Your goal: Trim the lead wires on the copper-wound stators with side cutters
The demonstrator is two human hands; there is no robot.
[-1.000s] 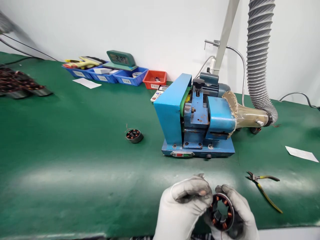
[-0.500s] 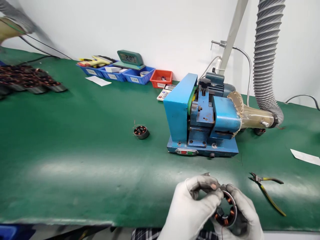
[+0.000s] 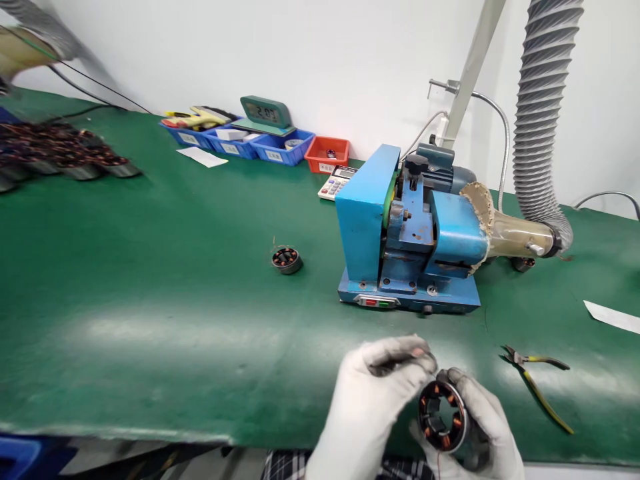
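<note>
A ring-shaped motor stator (image 3: 444, 440) with copper windings is held near the table's front edge. My right hand (image 3: 493, 420), in a white glove with darkened fingertips, is wrapped round its right side. A thin copper wire hangs from the ring's lower edge. Just up and left of the ring is my left hand (image 3: 380, 387), gloved too, with thumb and fingers pinched together. Whatever lies between those fingertips is too small to make out. A second stator (image 3: 287, 260) sits on the green table, a loose wire end rising from it.
A blue belt-driven machine (image 3: 407, 243) stands ahead, joined to a grey hose (image 3: 545, 127). Yellow-handled cutting pliers (image 3: 537, 387) lie at right. Many stators (image 3: 75, 160) are heaped at far left. Blue bins (image 3: 283, 153), a red bin (image 3: 327, 155) and a calculator (image 3: 336, 183) line the back.
My left hand has drawn slightly up and left, away from the ring. The held stator has turned to face the camera more. The whole view has shifted a little.
</note>
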